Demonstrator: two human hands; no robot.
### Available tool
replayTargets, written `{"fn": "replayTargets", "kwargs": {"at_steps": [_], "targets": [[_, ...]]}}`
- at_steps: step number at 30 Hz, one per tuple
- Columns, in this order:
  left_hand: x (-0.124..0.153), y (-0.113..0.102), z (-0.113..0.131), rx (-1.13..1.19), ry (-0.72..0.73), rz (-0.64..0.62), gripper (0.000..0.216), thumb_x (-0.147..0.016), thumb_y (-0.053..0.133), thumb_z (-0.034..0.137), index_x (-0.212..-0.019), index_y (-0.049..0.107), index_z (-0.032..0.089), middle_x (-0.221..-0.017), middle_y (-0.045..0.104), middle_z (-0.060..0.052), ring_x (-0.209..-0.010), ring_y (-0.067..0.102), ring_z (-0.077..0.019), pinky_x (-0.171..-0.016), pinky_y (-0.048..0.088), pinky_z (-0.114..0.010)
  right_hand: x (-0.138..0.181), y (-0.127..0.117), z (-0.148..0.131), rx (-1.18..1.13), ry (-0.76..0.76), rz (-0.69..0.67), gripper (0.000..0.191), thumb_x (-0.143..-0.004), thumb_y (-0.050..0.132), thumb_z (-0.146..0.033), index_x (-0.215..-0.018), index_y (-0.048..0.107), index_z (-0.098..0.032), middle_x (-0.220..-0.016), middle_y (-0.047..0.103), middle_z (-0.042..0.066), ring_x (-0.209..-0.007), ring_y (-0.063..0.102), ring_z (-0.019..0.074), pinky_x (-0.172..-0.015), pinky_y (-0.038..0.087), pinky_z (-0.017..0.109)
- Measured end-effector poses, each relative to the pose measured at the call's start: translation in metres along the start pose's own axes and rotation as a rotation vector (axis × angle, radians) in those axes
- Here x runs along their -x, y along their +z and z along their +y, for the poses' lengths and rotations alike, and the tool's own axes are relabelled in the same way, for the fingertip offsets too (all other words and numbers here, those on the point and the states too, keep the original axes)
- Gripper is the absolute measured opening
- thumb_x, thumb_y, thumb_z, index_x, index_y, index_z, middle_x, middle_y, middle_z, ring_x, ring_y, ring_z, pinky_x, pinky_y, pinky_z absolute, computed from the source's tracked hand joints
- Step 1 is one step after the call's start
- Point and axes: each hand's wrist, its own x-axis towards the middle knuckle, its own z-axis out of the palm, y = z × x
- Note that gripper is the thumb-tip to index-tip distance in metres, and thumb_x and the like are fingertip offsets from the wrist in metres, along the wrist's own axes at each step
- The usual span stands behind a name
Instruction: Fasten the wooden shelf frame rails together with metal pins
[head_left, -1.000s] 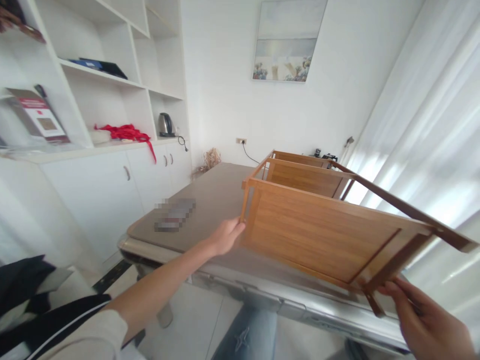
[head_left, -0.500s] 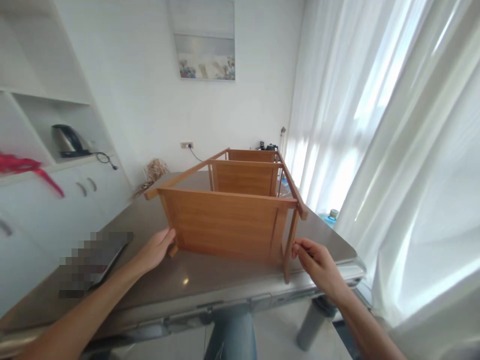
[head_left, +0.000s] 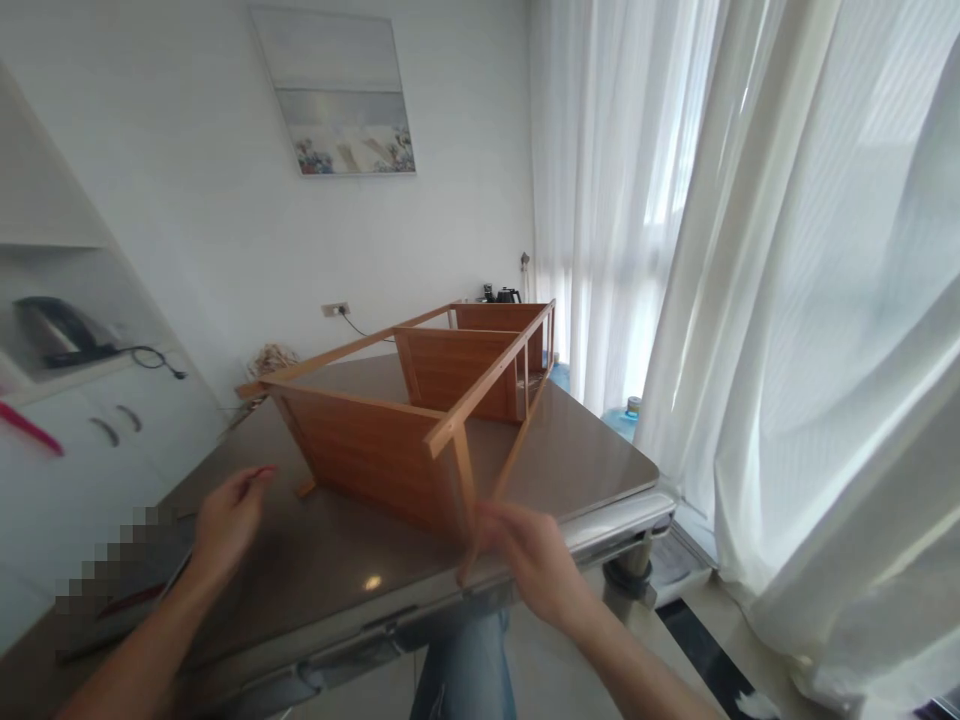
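A wooden shelf rack lies on its side on the grey-brown table, its long rails running away from me. My right hand is at the rack's near right corner, its blurred fingers against the thin leg there. My left hand hovers just left of the rack's near panel, fingers loosely curled and not touching the wood, with something small and red at the fingertips.
White curtains hang close on the right. A water bottle stands on the floor beyond the table's right edge. White cabinets with a kettle line the left. A blurred-out flat object lies on the table's near left.
The rack went from held in the air to lying on the table. My left hand has come off its near corner. The view swung right.
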Motion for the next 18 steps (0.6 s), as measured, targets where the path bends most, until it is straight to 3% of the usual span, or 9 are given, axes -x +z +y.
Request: {"fn": "replayTargets", "kwargs": {"at_steps": [2, 4, 6, 9, 12, 14, 16, 18], "targets": [[0.032, -0.01, 0.006, 0.012, 0.031, 0.037, 0.053, -0.085, 0.056, 0.064, -0.102, 0.069, 0.015, -0.097, 0.071, -0.008, -0.077, 0.063, -0.0229, -0.07, 0.05, -0.033, 0.0, 0.013, -0.001, -0.028, 0.001, -0.007, 0.04, -0.101, 0.048, -0.043, -0.116, 0.075, -0.018, -0.084, 0.078, 0.005, -0.08, 0.072, 0.0216, -0.076, 0.054, 0.03], [0.071, -0.012, 0.021, 0.019, 0.069, -0.015, 0.048, -0.085, 0.059, 0.061, -0.1, 0.071, 0.018, -0.087, 0.07, -0.005, -0.073, 0.064, -0.0207, -0.068, 0.049, -0.03, -0.001, 0.027, -0.002, -0.052, -0.005, -0.023, 0.042, -0.101, 0.048, -0.045, -0.118, 0.075, -0.017, -0.083, 0.077, 0.005, -0.08, 0.071, 0.0214, -0.076, 0.053, 0.03], [0.108, -0.007, 0.043, 0.039, 0.137, -0.056, 0.042, -0.088, 0.06, 0.057, -0.095, 0.072, 0.018, -0.073, 0.065, -0.002, -0.07, 0.061, -0.0189, -0.063, 0.046, -0.027, -0.002, 0.042, -0.003, -0.078, -0.014, -0.047, 0.043, -0.101, 0.048, -0.045, -0.121, 0.073, -0.016, -0.083, 0.077, 0.005, -0.08, 0.072, 0.0217, -0.078, 0.054, 0.031], [0.145, 0.007, 0.08, 0.127, 0.232, -0.067, 0.033, -0.089, 0.063, 0.049, -0.09, 0.071, 0.017, -0.07, 0.063, -0.001, -0.066, 0.058, -0.0158, -0.06, 0.045, -0.024, -0.007, 0.062, -0.005, -0.106, -0.024, -0.093, 0.042, -0.101, 0.049, -0.042, -0.124, 0.071, -0.015, -0.083, 0.078, 0.005, -0.082, 0.073, 0.0223, -0.08, 0.054, 0.032], [0.15, 0.014, 0.108, 0.216, 0.315, 0.098, 0.025, -0.089, 0.068, 0.038, -0.104, 0.065, 0.018, -0.063, 0.05, 0.005, -0.058, 0.046, -0.0114, -0.057, 0.04, -0.022, -0.011, 0.077, -0.009, -0.108, -0.027, -0.144, 0.041, -0.099, 0.05, -0.038, -0.129, 0.068, -0.015, -0.083, 0.078, 0.005, -0.082, 0.073, 0.0223, -0.08, 0.055, 0.032], [0.138, 0.008, 0.121, 0.253, 0.402, 0.185, 0.035, -0.088, 0.07, 0.034, -0.119, 0.061, 0.018, -0.063, 0.041, 0.008, -0.057, 0.042, -0.0106, -0.059, 0.038, -0.022, -0.015, 0.083, -0.011, -0.105, -0.024, -0.175, 0.041, -0.099, 0.05, -0.035, -0.13, 0.067, -0.014, -0.083, 0.078, 0.005, -0.083, 0.073, 0.0222, -0.079, 0.054, 0.032], [0.12, -0.006, 0.13, 0.229, 0.489, 0.197, 0.049, -0.088, 0.071, 0.033, -0.133, 0.057, 0.018, -0.064, 0.037, 0.008, -0.057, 0.038, -0.0105, -0.06, 0.036, -0.023, -0.018, 0.089, -0.014, -0.109, -0.03, -0.201, 0.041, -0.098, 0.051, -0.033, -0.13, 0.067, -0.013, -0.083, 0.078, 0.004, -0.083, 0.073, 0.0218, -0.079, 0.054, 0.032], [0.098, -0.022, 0.138, 0.159, 0.548, 0.1, 0.059, -0.089, 0.07, 0.035, -0.143, 0.053, 0.017, -0.064, 0.035, 0.008, -0.057, 0.034, -0.0107, -0.058, 0.032, -0.024, -0.021, 0.094, -0.017, -0.117, -0.043, -0.223, 0.04, -0.098, 0.051, -0.033, -0.129, 0.068, -0.013, -0.082, 0.078, 0.004, -0.081, 0.072, 0.0213, -0.077, 0.054, 0.031]]}}
